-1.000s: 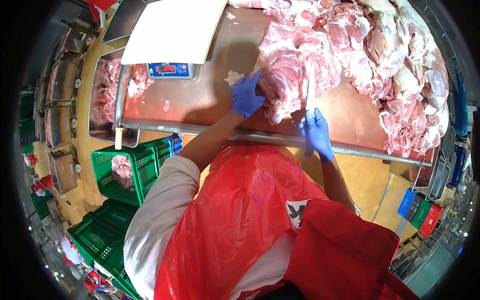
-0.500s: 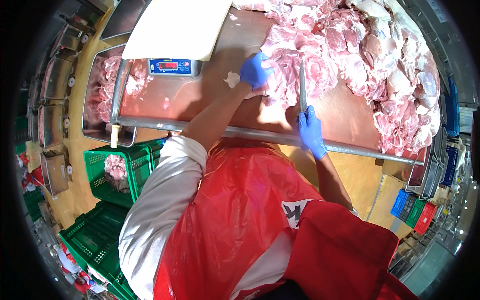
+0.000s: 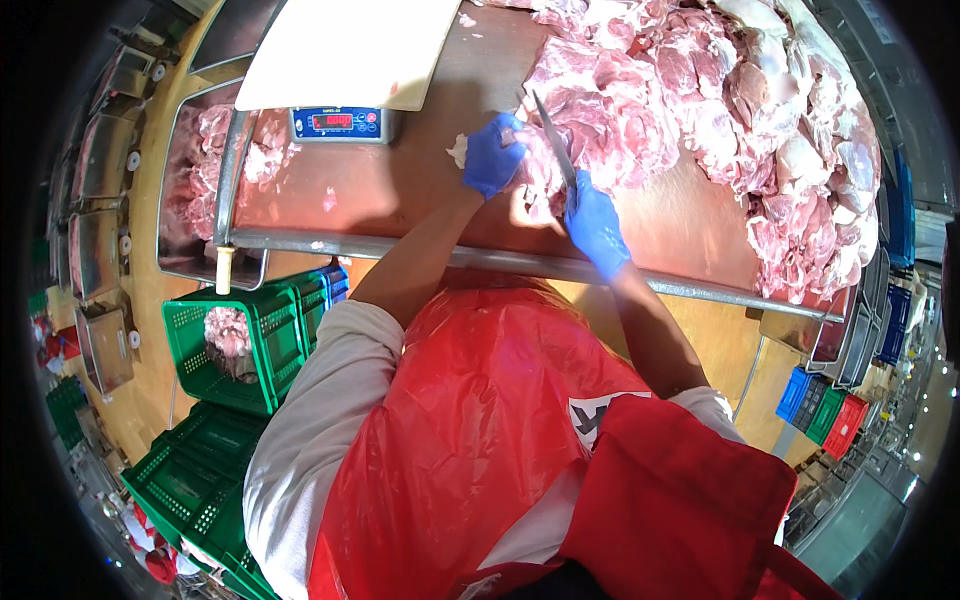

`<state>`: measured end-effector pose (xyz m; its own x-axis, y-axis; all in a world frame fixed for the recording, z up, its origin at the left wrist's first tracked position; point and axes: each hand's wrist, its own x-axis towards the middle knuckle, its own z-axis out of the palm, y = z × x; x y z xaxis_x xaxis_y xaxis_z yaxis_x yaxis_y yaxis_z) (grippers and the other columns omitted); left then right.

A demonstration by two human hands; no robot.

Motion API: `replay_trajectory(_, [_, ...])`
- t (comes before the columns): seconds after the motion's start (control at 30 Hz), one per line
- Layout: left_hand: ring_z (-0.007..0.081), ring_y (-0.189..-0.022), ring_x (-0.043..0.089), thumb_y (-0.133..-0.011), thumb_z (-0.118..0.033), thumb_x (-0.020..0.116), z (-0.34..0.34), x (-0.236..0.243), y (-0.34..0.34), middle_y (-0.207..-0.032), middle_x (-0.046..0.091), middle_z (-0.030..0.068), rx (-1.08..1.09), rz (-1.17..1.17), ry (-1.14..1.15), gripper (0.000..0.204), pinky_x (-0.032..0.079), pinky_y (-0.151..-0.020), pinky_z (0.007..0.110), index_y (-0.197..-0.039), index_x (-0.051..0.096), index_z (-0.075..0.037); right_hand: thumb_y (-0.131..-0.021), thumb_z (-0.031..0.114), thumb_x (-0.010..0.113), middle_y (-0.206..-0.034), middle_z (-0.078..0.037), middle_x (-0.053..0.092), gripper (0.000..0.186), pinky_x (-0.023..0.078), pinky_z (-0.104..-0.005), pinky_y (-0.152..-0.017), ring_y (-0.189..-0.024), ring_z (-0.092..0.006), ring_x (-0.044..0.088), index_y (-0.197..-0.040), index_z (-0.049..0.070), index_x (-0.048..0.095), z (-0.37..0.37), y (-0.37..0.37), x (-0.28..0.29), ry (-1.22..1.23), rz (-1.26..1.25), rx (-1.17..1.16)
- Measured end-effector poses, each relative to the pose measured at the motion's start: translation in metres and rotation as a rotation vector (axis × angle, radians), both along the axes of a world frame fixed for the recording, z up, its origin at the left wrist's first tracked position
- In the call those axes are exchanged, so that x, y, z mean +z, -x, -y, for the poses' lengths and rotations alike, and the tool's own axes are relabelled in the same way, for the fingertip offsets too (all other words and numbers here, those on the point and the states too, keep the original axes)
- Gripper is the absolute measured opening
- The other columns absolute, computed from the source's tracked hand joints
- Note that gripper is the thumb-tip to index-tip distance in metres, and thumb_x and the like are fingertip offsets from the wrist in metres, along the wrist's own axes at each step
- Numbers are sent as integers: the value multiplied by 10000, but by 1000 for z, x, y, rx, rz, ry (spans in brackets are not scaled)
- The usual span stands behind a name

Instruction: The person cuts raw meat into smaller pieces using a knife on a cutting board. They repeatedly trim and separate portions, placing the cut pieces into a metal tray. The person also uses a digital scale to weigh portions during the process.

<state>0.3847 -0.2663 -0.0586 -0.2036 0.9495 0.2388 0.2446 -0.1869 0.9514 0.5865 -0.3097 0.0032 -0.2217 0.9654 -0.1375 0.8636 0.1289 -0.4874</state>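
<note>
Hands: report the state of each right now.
Left hand: closed on the left edge of the meat piece.
Right hand: closed around the knife.

Left hand [image 3: 493, 157] and right hand [image 3: 595, 222]: gloves plain violet-blue. Knife [image 3: 554, 138] blade dark grey. Meat piece [image 3: 612, 115] pale pink, streaked with white; meat heap [image 3: 770, 130] mottled — deeper pink, creamy white, bluish-grey patches. Tabletop [image 3: 690, 235] reddish-brown; rail [image 3: 500, 261] silver-grey. Panel [image 3: 345, 50] plain off-white. Scale [image 3: 345, 125] blue-faced, red digits lit. Person's apron [image 3: 480, 400] glossy red, its patch [image 3: 584, 415] white with black marks; sleeve [image 3: 320, 430] white. Green crate [image 3: 285, 325] pierced in dotted rows. Right-hand crate stack [image 3: 822, 413] banded — blue, dark grey, green, red. Floor [image 3: 700, 330] yellow-ochre.
</note>
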Motion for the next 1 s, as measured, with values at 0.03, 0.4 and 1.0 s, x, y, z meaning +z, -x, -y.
replay_trajectory(0.03, [277,-753,650,-783,-136,690,1,-1,5,-823,650,129,-21,-38,13,150,521,-707,394,-887,626,-50,-986,162,471,-822,-308,652,196,488,-602,-647,-744,-495,644,-1101,7,505,-8,3,4,12,13,-16])
replay_trajectory(0.4, [366,-914,612,-805,-140,614,37,-15,44,-1042,620,157,50,-498,45,213,505,-786,451,-1012,632,-91,-1005,175,486,-759,-238,647,167,502,-555,-596,-695,-456,646,-1105,42,504,76,-82,-15,79,300,30])
replay_trajectory(1.0, [221,-1015,543,-767,-312,710,59,-12,-40,-1100,536,3,-180,-1108,-289,388,383,-802,466,-1142,640,-242,-990,176,554,-816,-228,633,94,476,-554,-647,-753,-453,635,-1034,93,554,45,-136,-25,-166,50,-29])
